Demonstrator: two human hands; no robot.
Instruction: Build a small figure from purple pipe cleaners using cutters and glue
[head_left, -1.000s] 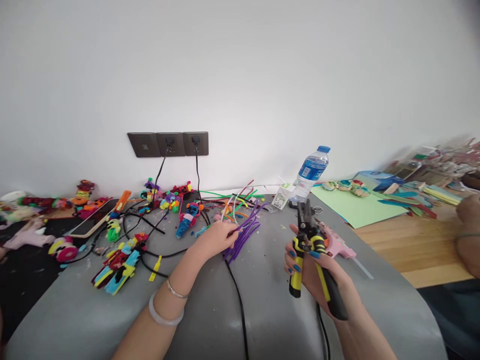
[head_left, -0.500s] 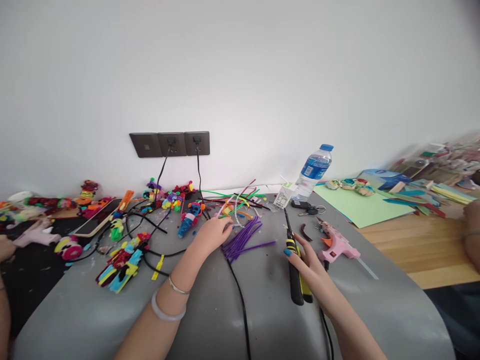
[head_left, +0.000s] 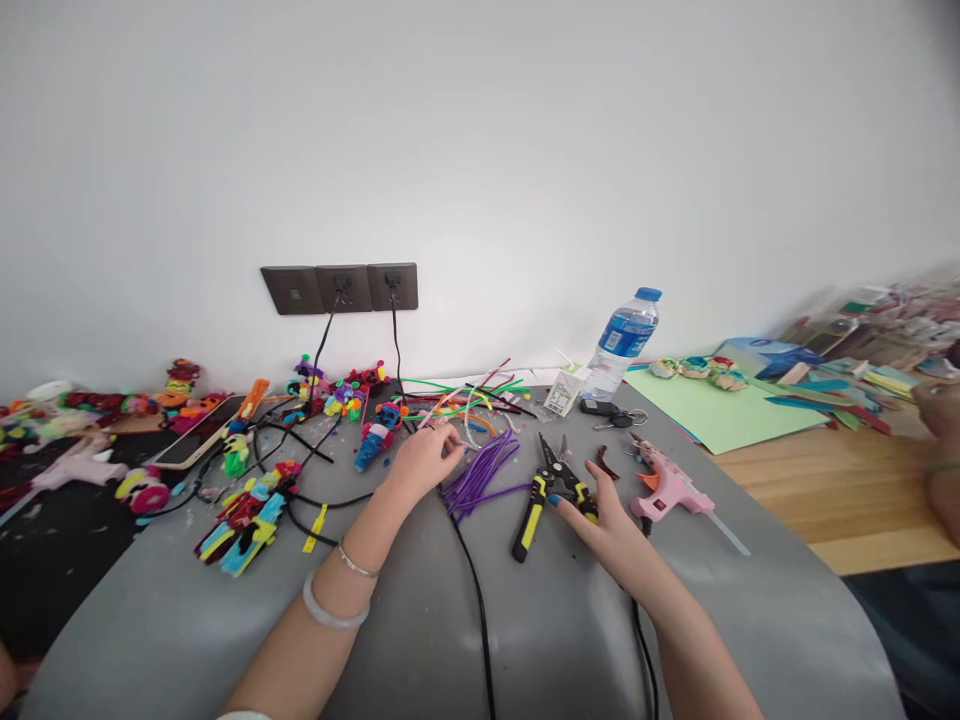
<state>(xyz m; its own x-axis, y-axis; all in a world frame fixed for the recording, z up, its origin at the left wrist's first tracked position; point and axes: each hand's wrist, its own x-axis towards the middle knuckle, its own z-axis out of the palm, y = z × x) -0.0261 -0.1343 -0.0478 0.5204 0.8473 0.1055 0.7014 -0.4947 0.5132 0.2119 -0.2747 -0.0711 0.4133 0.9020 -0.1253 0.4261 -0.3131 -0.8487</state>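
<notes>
My left hand is over the table left of a pile of purple pipe cleaners. Its fingers are closed in a pinch, and what is between them I cannot make out. A pale pipe cleaner lies just beyond the fingertips. Wire-stripping pliers with black and yellow handles lie on the table, jaws and handles spread. My right hand is open over their right handle, thumb and forefinger apart, partly covering it. A pink glue gun lies to its right.
Pipe-cleaner figures and a phone lie at left among black cables. At the back stand a water bottle and a drink carton, with keys beside them. Green paper lies right, near another person's hand.
The pliers, earlier gripped closed in my right hand, now lie on the table with handles spread. My right hand's fingers have opened. My left hand has barely moved.
</notes>
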